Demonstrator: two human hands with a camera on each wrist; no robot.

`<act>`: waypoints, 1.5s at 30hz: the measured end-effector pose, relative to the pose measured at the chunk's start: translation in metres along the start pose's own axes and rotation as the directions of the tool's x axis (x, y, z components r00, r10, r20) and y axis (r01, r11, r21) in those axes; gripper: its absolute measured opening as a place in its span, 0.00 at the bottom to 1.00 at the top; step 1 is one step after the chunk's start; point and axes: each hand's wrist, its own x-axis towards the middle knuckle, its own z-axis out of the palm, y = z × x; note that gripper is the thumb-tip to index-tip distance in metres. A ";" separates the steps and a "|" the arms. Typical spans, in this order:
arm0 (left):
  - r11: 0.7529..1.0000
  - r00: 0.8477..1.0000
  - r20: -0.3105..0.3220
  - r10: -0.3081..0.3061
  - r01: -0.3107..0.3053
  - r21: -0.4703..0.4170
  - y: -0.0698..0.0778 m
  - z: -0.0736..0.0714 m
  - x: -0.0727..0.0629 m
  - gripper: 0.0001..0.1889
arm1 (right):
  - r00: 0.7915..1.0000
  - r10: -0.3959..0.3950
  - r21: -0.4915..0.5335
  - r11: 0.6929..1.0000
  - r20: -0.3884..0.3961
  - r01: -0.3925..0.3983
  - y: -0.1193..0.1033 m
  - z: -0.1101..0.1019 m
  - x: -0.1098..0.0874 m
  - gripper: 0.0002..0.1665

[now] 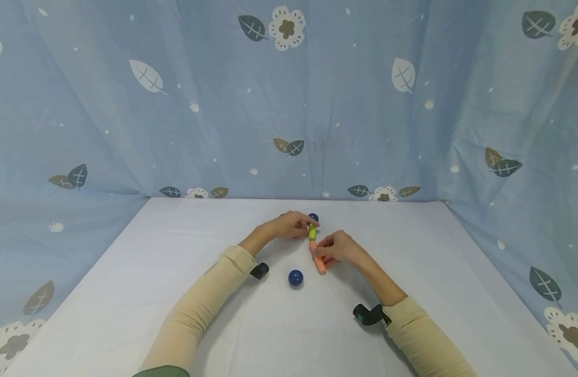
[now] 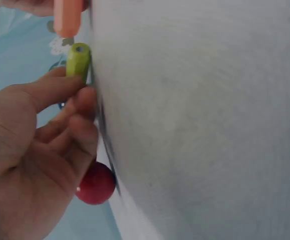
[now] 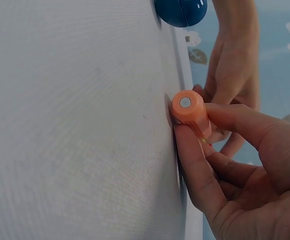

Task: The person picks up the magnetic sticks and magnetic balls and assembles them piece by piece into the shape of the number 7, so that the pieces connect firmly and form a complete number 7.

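Observation:
Between the thumb and fingers of my left hand (image 1: 290, 225) is a short yellow-green magnetic rod (image 1: 312, 233), its end hole showing in the left wrist view. My right hand (image 1: 340, 247) pinches a longer orange magnetic rod (image 1: 320, 266) low over the white table. A round silver tip (image 3: 185, 102) marks the orange rod's near end in the right wrist view. The two rods lie nearly in line, their facing ends close together. One blue ball (image 1: 313, 217) is just beyond my left fingertips. Beneath that hand, a red ball (image 2: 96, 184) shows in the left wrist view.
Another blue ball (image 1: 296, 278) rests on the white tabletop (image 1: 251, 324), nearer to me and left of the orange rod. Wrist cameras (image 1: 368, 314) stick out from both sleeves. A blue patterned curtain (image 1: 213, 104) stands behind the table and along both sides.

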 end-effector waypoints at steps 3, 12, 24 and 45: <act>0.998 0.999 -0.046 0.010 -0.007 0.062 0.001 0.001 0.001 0.19 | 1.000 0.017 0.023 1.000 0.010 -0.017 0.000 0.001 0.000 0.17; 0.967 0.988 -0.140 0.059 -0.022 0.254 0.003 -0.009 0.006 0.15 | 1.000 0.025 0.046 0.999 0.017 -0.026 0.000 0.001 0.002 0.16; 0.995 0.999 0.039 -0.016 0.011 0.102 -0.006 -0.021 0.019 0.17 | 1.000 0.012 0.005 1.000 0.014 -0.012 0.000 -0.002 0.001 0.18; 0.991 0.991 0.127 -0.049 0.032 0.130 0.002 -0.019 0.030 0.17 | 1.000 0.015 0.076 0.997 0.014 -0.016 0.003 -0.002 0.003 0.19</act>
